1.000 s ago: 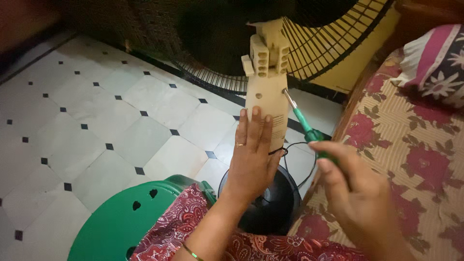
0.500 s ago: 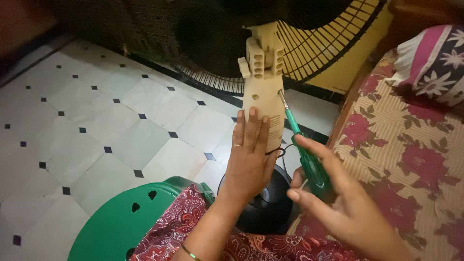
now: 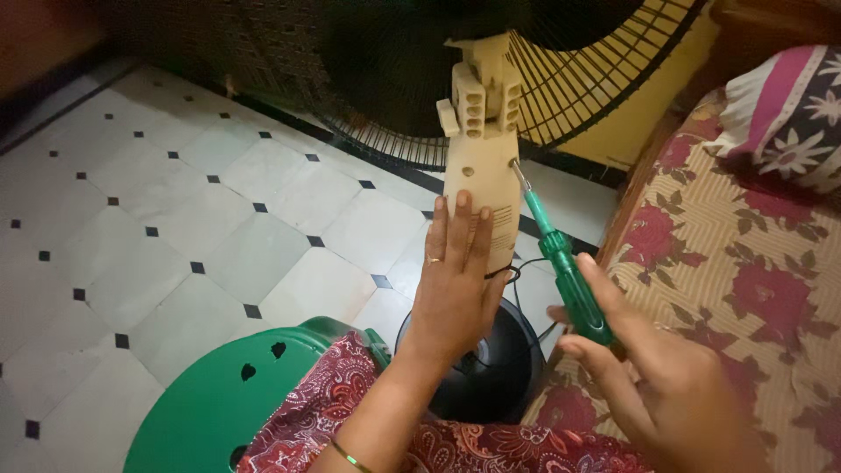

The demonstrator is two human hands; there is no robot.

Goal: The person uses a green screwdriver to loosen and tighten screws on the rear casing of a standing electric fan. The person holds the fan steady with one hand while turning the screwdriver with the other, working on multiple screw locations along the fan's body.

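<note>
- The beige control housing of a pedestal fan stands upright at the centre of the view, just below the dark wire grille, with its push-button block at the top and a ribbed panel lower down.
- A green-handled screwdriver leans in from the lower right, its metal tip touching the right edge of the housing, seemingly at a screw; the screw itself is too small to make out.
- The right hand is closed around the lower end of the handle, thumb and fingers wrapped about it.
- The left hand lies open and flat against the front of the housing, fingers spread upward, bracing it rather than gripping it.
- Risk: the tool meets the housing at a slant, so I judge the tip could skip out of the screw head and scratch the plastic or round off the head.
- Risk: a slip toward the left would send the tip at the bracing fingers, which sit just beside it.
- Risk: hard pushing could tilt the fan on its round black base, since only a flat palm steadies it.
- A black cord loops just under the housing, near the tool's path, and could snag.
- Around this: a green plastic stool, the tiled floor and a floral bedspread.
</note>
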